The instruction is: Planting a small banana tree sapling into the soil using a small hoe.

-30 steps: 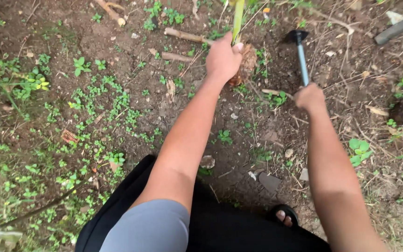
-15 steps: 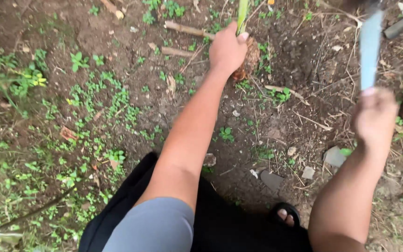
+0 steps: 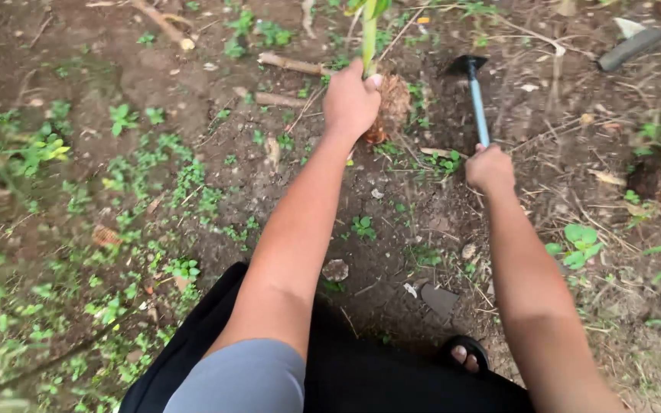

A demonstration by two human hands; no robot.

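My left hand (image 3: 351,102) grips the green stem (image 3: 369,34) of a small plant just above its brown fibrous base (image 3: 392,103) in the soil. My right hand (image 3: 489,168) is closed around the light blue handle (image 3: 480,111) of a small hoe. Its black blade (image 3: 464,65) is down on the dark soil just right of the plant's base.
Bare dark soil with small green weeds (image 3: 154,168) at the left. Dry sticks (image 3: 292,65) lie behind the plant. A grey flat object (image 3: 633,46) lies at the top right. Stones (image 3: 439,298) and my sandalled toes (image 3: 464,353) are near the bottom.
My right hand swung the hoe up and back half a second ago, then brought it down; the blade is in the soil by the plant again. My left hand kept its hold on the stem.
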